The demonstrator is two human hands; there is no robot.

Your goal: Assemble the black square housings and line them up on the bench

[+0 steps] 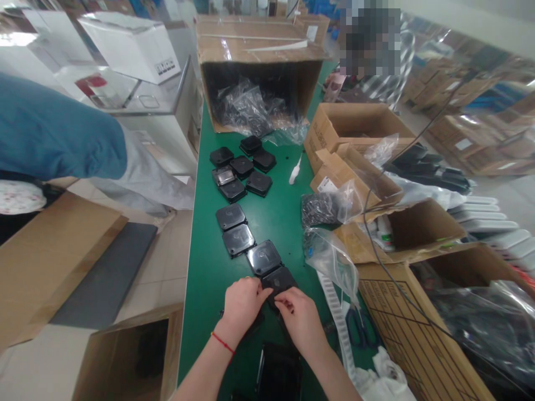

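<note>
Both hands meet low over the green table: the left hand and the right hand each pinch an edge of a square black device, fingers curled closed on it. Beyond that device, a large open carton lies on its side at the table's far end, plastic bags spilling out. Right of the device stand brown boxes. Between carton and device, a row of three more black units runs diagonally, with a cluster of smaller black units further on. Blue scissors lie just right of the device.
</note>
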